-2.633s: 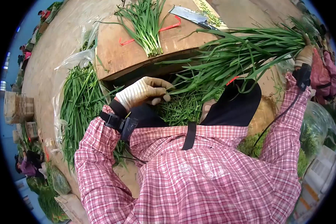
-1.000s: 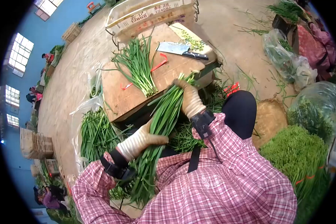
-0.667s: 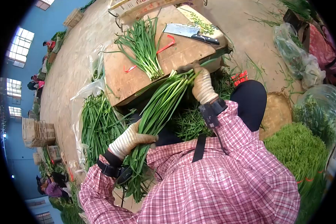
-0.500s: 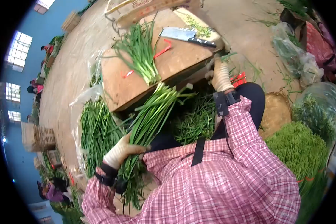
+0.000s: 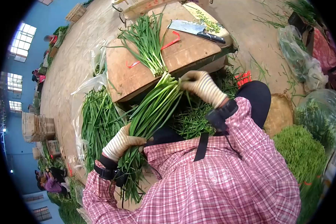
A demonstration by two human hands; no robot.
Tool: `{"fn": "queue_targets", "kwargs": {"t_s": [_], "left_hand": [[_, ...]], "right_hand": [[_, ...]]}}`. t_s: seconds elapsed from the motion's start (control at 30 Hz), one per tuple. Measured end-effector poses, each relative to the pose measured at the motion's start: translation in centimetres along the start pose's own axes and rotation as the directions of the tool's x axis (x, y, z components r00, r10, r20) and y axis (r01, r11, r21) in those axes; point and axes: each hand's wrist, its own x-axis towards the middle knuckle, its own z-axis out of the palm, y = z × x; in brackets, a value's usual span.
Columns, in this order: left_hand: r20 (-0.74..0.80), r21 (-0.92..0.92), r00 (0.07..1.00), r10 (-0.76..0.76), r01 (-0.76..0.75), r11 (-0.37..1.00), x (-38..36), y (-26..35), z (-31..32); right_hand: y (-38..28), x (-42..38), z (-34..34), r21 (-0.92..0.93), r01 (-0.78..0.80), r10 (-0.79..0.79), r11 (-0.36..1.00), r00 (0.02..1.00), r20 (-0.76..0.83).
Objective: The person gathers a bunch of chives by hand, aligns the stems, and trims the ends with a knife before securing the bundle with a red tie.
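My left hand (image 5: 125, 143), in a pale striped glove, is closed around a bunch of garlic chives (image 5: 153, 106). The pale cut ends point up toward the board and the leaf tips hang below my wrist. At the pale end, my gloved right hand (image 5: 201, 86) pinches at the bunch's right edge; its fingertips are partly hidden. A second bunch of garlic chives (image 5: 147, 44) lies on the wooden board (image 5: 123, 84). Beside it rest a red tie strip (image 5: 170, 41) and a cleaver (image 5: 192, 28) with a black handle.
Loose chives (image 5: 97, 123) are heaped left of the board. Green trimmings (image 5: 192, 121) lie beneath it, near a bundle of red strips (image 5: 243, 79). At right stand a dense green bundle (image 5: 298, 149) and plastic bags of greens (image 5: 317, 112). Other people sit far left.
My right hand has moved left from the board's right corner to the pale ends of the held bunch. My left hand keeps its hold on the chives.
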Motion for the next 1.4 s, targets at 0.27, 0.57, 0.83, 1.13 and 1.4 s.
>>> {"fn": "queue_targets", "kwargs": {"t_s": [0.27,0.57,0.83,1.13,1.4], "left_hand": [[-0.031,0.186,1.0,0.008,-0.002,0.983,0.3,0.8,0.3],[0.012,0.212,0.998,-0.065,0.061,0.975,-1.1,2.9,0.3],[-0.049,0.126,0.996,-0.076,0.082,0.989,-0.6,1.5,-0.2],[-0.01,0.091,0.993,-0.115,0.116,0.989,-0.8,0.1,-0.3],[0.023,0.082,0.994,-0.108,0.106,0.991,0.4,-0.7,-0.4]], "right_hand": [[-3.1,-0.7,1.6,-0.425,0.438,-0.496,0.792,0.868,-0.029],[-0.1,0.0,0.0,-0.859,0.201,-0.348,0.471,0.937,0.028],[1.9,-1.2,-1.6,-0.125,0.077,-0.065,0.989,0.994,0.093],[4.2,0.7,-3.3,-0.773,-0.241,0.037,0.588,0.962,-0.271],[2.4,0.6,1.2,-0.439,-0.065,-0.031,0.896,0.977,-0.21]]}}
